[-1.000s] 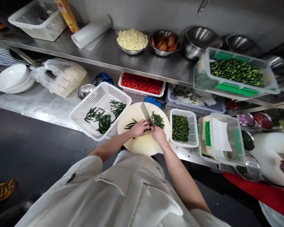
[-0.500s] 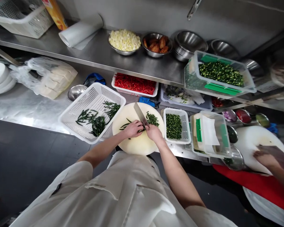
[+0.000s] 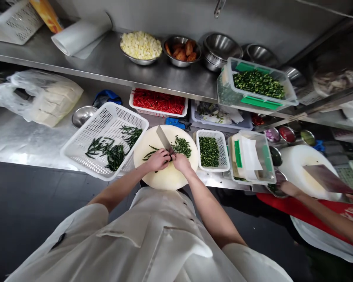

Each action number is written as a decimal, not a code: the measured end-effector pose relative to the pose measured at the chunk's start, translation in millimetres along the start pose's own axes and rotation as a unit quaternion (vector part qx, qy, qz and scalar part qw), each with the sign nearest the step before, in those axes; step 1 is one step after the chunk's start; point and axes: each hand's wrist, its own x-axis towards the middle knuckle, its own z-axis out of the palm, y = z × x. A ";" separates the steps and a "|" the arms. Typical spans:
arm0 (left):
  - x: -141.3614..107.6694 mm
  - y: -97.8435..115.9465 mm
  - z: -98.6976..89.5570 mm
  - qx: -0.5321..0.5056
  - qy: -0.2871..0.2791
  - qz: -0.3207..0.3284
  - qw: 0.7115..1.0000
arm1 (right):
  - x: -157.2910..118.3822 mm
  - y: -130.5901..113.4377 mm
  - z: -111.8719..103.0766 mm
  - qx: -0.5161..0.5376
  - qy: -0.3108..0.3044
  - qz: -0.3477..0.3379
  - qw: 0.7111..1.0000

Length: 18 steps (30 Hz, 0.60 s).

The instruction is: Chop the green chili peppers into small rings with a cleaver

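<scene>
Right hand (image 3: pixel 181 161) gripping cleaver (image 3: pixel 164 139), left hand (image 3: pixel 159 159) curled down on green chillies (image 3: pixel 151 152) on round board (image 3: pixel 167 178), chopped pile (image 3: pixel 182 146) just right.

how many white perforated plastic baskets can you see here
3. A large basket of whole green chilies sits left of the cutting board, a small basket of chopped greens sits right of it, and one basket stands on the upper shelf, far left. Others may be hidden.
</scene>
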 end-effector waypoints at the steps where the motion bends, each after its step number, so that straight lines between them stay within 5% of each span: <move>1: -1.3 -0.2 -0.2 0.003 -0.001 -0.003 1.000 | 0.2 -0.3 1.0 0.001 -0.001 -0.010 1.000; 7: -4.0 0.2 -6.1 0.013 -0.029 0.019 0.999 | 10.9 -3.6 13.0 0.023 0.021 0.003 1.000; 12: -7.6 0.3 -15.5 0.055 0.103 -0.081 0.990 | 27.7 15.0 9.0 0.134 0.014 -0.034 0.990; 14: -11.3 2.6 -9.8 0.087 0.146 -0.146 0.975 | 28.6 30.9 6.3 0.184 -0.002 -0.010 0.983; 18: -11.0 18.0 23.9 0.132 0.121 -0.173 0.968 | 23.0 64.6 0.7 0.199 -0.014 0.014 0.980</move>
